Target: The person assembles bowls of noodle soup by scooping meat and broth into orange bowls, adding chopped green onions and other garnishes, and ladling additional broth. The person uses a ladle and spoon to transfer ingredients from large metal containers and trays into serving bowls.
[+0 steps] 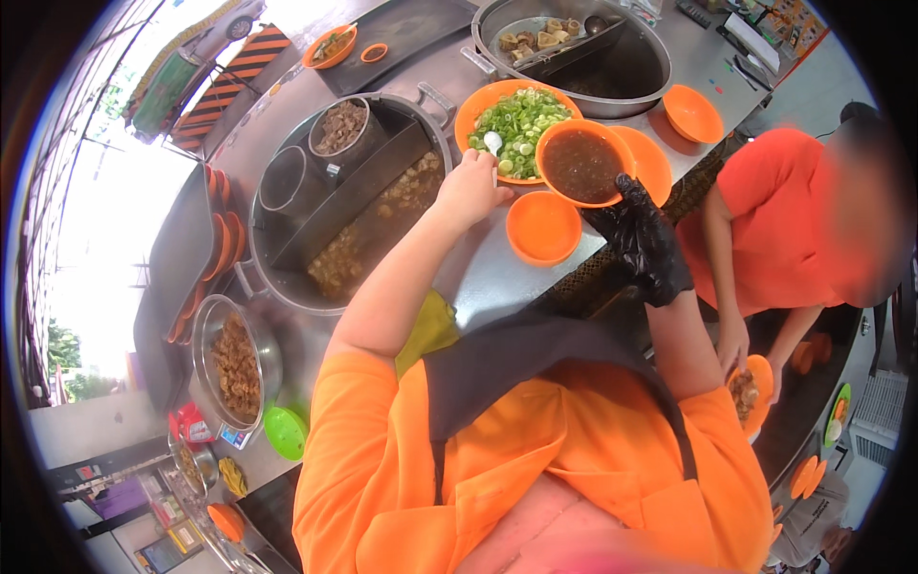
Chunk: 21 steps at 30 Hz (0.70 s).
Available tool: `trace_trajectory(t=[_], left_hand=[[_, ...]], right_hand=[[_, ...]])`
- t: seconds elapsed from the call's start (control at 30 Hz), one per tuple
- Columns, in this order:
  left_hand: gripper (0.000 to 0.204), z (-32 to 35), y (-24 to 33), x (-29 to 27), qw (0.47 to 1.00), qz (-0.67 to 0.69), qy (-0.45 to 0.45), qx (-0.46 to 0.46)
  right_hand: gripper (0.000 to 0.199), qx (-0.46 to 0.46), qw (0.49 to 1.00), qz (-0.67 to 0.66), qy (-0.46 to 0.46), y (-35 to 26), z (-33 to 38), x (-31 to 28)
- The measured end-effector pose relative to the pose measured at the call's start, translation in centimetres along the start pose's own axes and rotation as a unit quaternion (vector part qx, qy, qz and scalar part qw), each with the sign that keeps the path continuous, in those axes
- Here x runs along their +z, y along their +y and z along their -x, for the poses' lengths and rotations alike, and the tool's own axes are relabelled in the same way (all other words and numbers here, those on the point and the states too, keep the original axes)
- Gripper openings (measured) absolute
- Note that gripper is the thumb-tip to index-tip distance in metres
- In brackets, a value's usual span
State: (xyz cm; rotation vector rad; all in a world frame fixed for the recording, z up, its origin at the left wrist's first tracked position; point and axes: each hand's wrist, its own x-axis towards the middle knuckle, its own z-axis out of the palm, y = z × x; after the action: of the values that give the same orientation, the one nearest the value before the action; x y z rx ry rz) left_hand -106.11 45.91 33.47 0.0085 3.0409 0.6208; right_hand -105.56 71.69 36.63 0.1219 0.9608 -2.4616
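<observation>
My right hand [643, 241], in a black glove, holds an orange bowl of dark brown soup [581, 163] by its rim above the steel counter [497, 282]. My bare left hand [470, 187] grips a white spoon [492, 143] that dips into a wide orange bowl of chopped green onion [516, 120], just left of the soup bowl. An empty orange bowl [543, 226] stands on the counter between my two hands.
A big steel pot [349, 196] with stew and inner containers stands at left. A second pot [574, 48] sits behind. Orange bowls [692, 113] and a steel bowl of fried pieces [234, 368] lie around. A person in an orange shirt [779, 225] works at right.
</observation>
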Motion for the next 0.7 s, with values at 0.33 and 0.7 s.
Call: trace_trajectory(t=[0.33,0.7], left_hand=[[0.018,-6.1,-1.4,-2.3,0.953,-0.296,-0.037,0.057],[0.017,-10.5,-3.1,-1.4,0.961,-0.263,0.073,0.043]], right_hand=[[0.036,0.018,0.999,0.010,0.041,-1.8,-2.0,-0.4],[0.041,0.004,0.998,0.021,0.055,-2.6,-5.0,-2.0]])
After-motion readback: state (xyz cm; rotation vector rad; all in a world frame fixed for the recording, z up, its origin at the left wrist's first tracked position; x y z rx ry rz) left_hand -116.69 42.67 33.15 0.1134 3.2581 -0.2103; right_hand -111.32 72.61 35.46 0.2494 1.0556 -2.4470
